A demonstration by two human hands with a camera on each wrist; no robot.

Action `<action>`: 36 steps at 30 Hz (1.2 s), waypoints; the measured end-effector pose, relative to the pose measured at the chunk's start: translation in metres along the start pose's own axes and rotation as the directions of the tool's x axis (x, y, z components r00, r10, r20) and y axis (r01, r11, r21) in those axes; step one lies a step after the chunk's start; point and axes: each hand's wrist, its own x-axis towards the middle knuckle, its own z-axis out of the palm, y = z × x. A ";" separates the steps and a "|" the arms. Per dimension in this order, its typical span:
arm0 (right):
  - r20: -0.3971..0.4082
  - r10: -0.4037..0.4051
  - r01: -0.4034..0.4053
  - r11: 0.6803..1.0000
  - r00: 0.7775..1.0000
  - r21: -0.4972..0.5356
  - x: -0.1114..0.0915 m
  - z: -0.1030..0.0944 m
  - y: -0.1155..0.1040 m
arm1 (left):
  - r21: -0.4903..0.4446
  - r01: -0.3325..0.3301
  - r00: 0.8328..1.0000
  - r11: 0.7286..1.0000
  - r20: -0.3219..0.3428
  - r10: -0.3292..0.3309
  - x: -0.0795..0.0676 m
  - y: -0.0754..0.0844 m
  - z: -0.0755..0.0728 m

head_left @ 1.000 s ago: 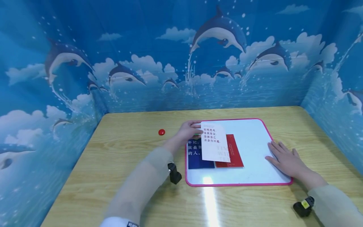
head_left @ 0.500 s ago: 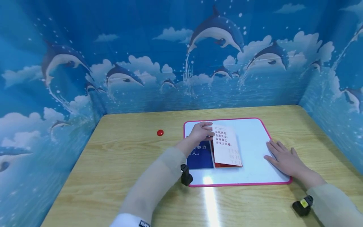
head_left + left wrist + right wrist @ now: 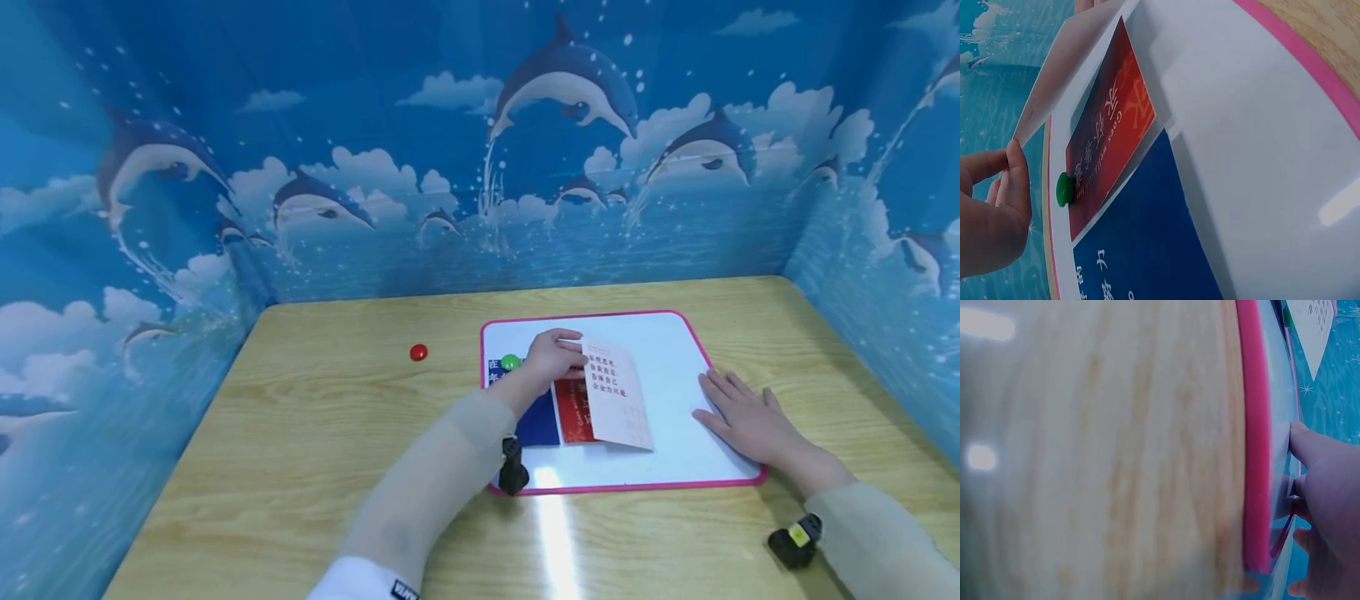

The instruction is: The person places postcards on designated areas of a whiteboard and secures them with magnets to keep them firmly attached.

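Note:
My left hand (image 3: 553, 357) pinches a white card (image 3: 618, 398) with printed characters by its left edge, holding it tilted above the whiteboard (image 3: 678, 358). Below the card lies a red card (image 3: 573, 412), partly covered in the head view. Left of it, a blue card (image 3: 540, 423) lies on the board, with a round green magnet (image 3: 510, 362) near its top. The left wrist view shows a green magnet (image 3: 1065, 189) at the red card's edge. With fingers spread, my right hand (image 3: 750, 421) rests on the board's right edge.
A round red magnet (image 3: 418, 352) lies on the wooden table (image 3: 322, 417), left of the pink-framed board. A blue dolphin-print curtain (image 3: 420, 167) encloses the table at the back and sides. Each wrist carries a small black camera.
My left hand has carried the white card to the right, from over the blue and red cards to the red card's right side. The right hand stays on the board's edge.

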 end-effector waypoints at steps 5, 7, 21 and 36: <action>0.006 0.008 -0.008 1.000 1.000 -0.008 0.001 0.000 0.000 | 0.002 -0.004 0.999 1.000 -0.040 0.004 0.001 -0.003 0.011; 0.006 0.009 -0.009 1.000 1.000 -0.008 0.001 -0.001 0.000 | -0.002 -0.011 0.998 1.000 -0.055 0.010 0.001 -0.004 0.015; 0.000 -0.005 0.005 0.999 1.000 -0.034 0.002 -0.006 -0.005 | 0.036 0.028 0.995 0.999 -0.098 -0.025 0.006 -0.006 0.034; 0.007 -0.008 0.008 1.000 1.000 0.016 -0.002 -0.013 -0.007 | 0.072 0.043 0.988 0.996 -0.149 -0.032 0.012 -0.006 0.053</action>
